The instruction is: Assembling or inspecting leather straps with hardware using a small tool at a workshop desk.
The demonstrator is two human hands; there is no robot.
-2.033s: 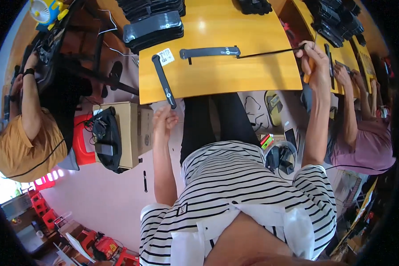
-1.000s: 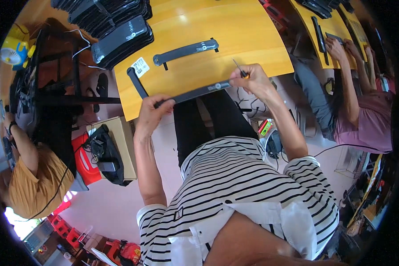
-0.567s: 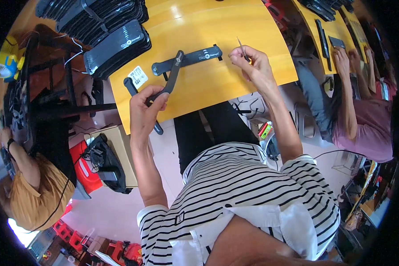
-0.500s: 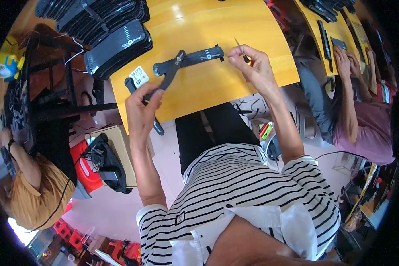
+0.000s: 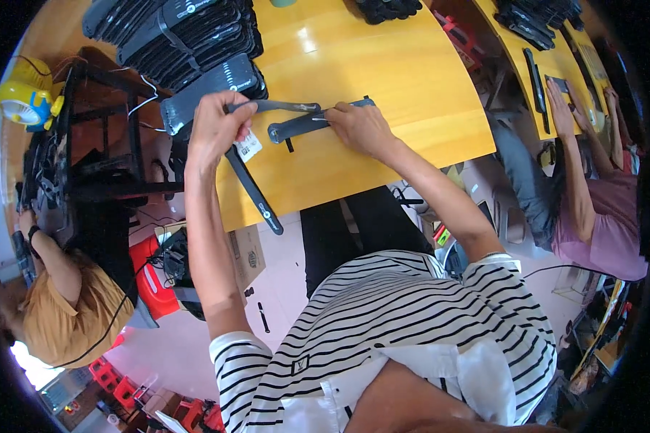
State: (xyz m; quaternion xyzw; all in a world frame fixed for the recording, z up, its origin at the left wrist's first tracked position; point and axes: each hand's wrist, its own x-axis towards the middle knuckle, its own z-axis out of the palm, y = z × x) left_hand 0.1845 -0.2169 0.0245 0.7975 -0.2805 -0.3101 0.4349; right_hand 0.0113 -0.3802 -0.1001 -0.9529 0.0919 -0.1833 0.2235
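Note:
My left hand is closed on one end of a black strap, which stretches right across the table. The strap's other end meets a second black strap lying flat on the yellow tabletop. Over that flat strap, my right hand is closed, fingertips at the point where the straps meet. A small metal tip shows at those fingertips; the rest of the thin tool is hidden by the hand. Below my left hand, another black strap hangs over the table's near edge, beside a white label.
Stacks of black straps stand at the table's far left, with a dark bundle at the far edge. A co-worker in a pink top works at the right table; another in a tan top is at left. A yellow fan stands far left.
My left hand has moved up, swinging its strap closer to level. My right hand has come left onto the flat strap, its thin pointed tool now mostly hidden. The whole view has shifted slightly.

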